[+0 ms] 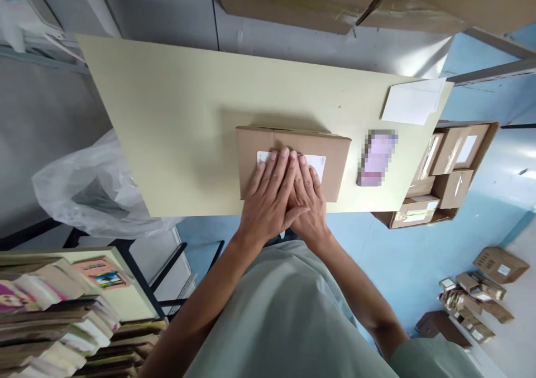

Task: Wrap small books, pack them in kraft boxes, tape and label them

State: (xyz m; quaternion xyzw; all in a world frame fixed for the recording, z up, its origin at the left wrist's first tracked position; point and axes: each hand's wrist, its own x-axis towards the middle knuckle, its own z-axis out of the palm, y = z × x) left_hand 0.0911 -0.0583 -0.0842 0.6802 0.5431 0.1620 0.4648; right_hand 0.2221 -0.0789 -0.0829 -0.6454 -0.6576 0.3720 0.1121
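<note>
A closed, rectangular brown cardboard box (340,168) lies on the pale yellow, smooth-topped table (176,110), at its near edge. A white rectangular paper label (317,163) is on the box's upper face, partly hidden beneath the hands. The person's left hand (268,199) and right hand (310,202) rest palm down on the box, side by side and touching, the left thumb crossing over the right hand. The fingers of both hands are stretched out straight and laid flat over the label, clasping nothing.

To the right of the box lies a pinkish-purple rectangular object (378,157), blurred by pixelation; beyond it, white paper (412,104) lies at the table's far right corner. An open brown cardboard carton (486,143) beside the table's right end holds smaller taped brown boxes (454,190). A crumpled translucent plastic bag (54,182) hangs near the left end.
</note>
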